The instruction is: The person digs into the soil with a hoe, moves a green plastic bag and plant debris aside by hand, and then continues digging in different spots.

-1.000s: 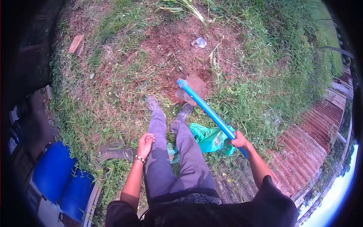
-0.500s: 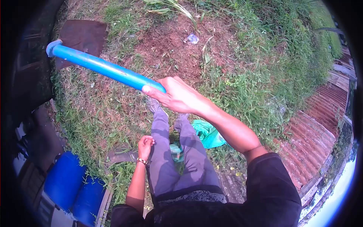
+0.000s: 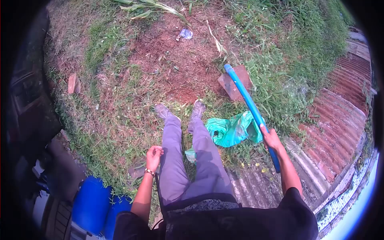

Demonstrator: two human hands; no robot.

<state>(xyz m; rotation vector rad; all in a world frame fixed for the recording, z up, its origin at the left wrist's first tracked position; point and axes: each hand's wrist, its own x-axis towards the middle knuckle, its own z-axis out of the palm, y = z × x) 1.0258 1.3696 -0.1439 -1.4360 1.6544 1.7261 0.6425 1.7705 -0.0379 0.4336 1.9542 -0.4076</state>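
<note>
My right hand (image 3: 272, 139) is wrapped around the blue handle of a hoe (image 3: 249, 100), a little below its middle. The hoe's flat, rust-brown metal blade (image 3: 235, 83) is at the far end of the handle, over the grass on the right. Part of the handle passes above a green plastic bag (image 3: 228, 131) on the ground. Beside my left thigh hangs my left hand (image 3: 153, 158), its fingers loosely curled with nothing visible in them. A beaded bracelet (image 3: 149, 172) circles that wrist.
Bare reddish soil (image 3: 172, 68) lies in front of my shoes, with a crumpled clear plastic piece (image 3: 186, 34) and cut leafy stalks (image 3: 160, 7). A brick (image 3: 73, 84) sits to the left. Rusty corrugated sheets (image 3: 334, 124) line the right; blue barrels (image 3: 91, 204) stand lower left.
My right hand has swung the hoe from the upper left across to the right, and the blade has moved from far left to right of the soil. My left hand has barely moved.
</note>
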